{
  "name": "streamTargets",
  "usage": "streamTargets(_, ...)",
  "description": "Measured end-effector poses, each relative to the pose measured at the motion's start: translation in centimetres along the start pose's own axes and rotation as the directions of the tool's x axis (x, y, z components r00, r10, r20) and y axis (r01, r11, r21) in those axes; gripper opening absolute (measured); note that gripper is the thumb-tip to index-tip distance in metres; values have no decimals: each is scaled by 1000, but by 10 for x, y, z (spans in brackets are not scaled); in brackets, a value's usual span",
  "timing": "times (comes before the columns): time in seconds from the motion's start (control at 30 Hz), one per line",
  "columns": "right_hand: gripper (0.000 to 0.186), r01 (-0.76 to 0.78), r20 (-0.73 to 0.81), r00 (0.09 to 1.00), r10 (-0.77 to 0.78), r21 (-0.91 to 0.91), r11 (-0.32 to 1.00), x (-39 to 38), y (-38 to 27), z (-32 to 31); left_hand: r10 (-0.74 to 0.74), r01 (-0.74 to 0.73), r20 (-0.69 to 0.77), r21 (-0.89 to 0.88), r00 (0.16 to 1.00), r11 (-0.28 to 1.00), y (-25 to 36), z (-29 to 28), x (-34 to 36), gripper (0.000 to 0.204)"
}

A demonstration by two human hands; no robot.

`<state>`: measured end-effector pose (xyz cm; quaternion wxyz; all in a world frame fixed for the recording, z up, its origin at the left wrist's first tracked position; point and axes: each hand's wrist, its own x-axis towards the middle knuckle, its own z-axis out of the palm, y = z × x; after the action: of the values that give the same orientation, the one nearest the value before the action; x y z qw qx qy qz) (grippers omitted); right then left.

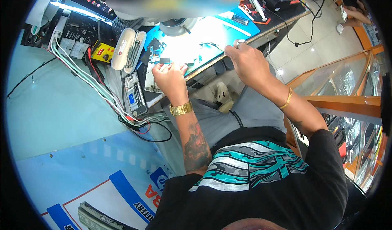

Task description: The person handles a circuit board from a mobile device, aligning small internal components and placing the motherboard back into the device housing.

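Nearest us, low in the frame, sits our black shirt with teal stripes (253, 164). Above it the table (49, 99) fills the upper left, with a blue work mat (228, 32) at top centre. Our left hand (170, 78) pinches a small dark part (164, 61) at the mat's lower edge. Our right hand (247, 62), closed, grips thin tweezers (212, 45) pointing left over the mat.
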<state>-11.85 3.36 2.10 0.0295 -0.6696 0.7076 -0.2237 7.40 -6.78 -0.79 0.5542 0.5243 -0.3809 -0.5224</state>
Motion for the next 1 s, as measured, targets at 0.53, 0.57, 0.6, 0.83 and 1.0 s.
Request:
streamTargets(0.53,22,31,9,999,-32,96,995,-7,8,20,5,-5,4,-14,1000,1000,0,0,2,42)
streamTargets(0.57,22,27,16,999,-28,72,997,1,14,13,12,-12,7,-14,1000,1000,-6,-2,4,43)
streamTargets(0.6,22,6,-131,991,9,119,993,10,18,3,29,-29,-8,-29,1000,999,-6,-3,4,44)
streamTargets(0.83,49,-355,-345,794,501,407,842,85,84,-46,-25,26,21,-49,999,998,8,-4,-4,42)
streamTargets(1.0,67,-315,-426,767,479,401,860,151,120,-12,-15,21,53,-115,998,993,1,-7,-1,38)
